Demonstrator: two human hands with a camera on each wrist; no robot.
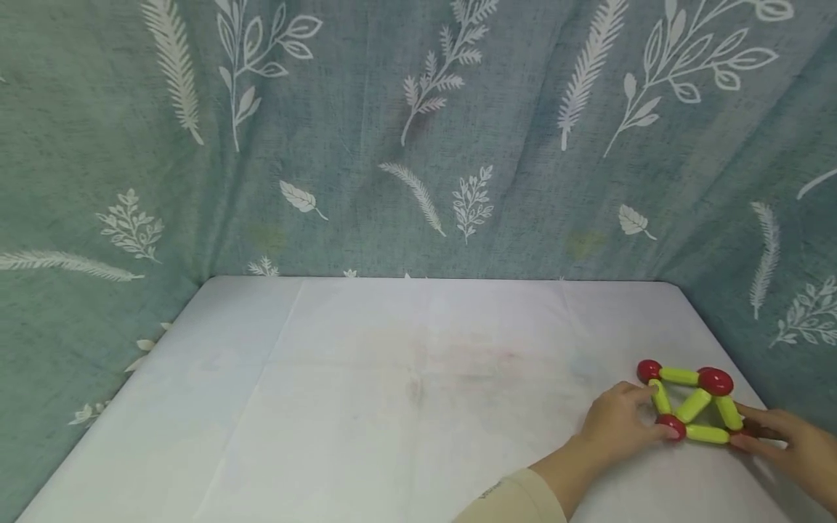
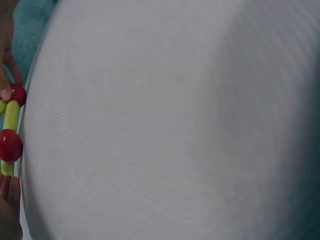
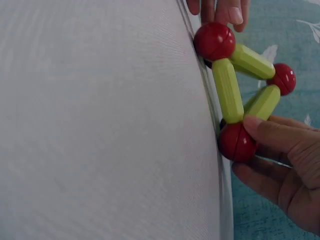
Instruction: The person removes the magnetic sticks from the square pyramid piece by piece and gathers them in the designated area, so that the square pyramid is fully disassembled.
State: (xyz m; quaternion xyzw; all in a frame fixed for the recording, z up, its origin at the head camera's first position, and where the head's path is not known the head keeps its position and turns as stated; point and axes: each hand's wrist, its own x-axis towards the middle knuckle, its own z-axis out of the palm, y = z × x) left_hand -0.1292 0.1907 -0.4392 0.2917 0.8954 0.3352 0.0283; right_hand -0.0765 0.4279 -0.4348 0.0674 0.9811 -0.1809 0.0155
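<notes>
A frame of red balls and yellow-green rods, like a magnetic ball-and-stick toy (image 1: 694,404), is at the right end of the table, with rods meeting at the balls in triangles. My left hand (image 1: 615,425) holds its left side, thumb at the near red ball (image 1: 670,426) and fingertips by the left rod (image 1: 659,396). On the other side, my right hand (image 1: 794,443) pinches the near right corner ball. The right wrist view shows that thumb and fingers around the lower red ball (image 3: 238,143). Only part of the frame enters the left wrist view, at its left edge.
A white cloth covers the table (image 1: 392,399), reaching far to the left of the hands. Green-blue fabric with white leaf prints (image 1: 366,145) hangs behind the table and along both sides. The right table edge runs close beside the toy.
</notes>
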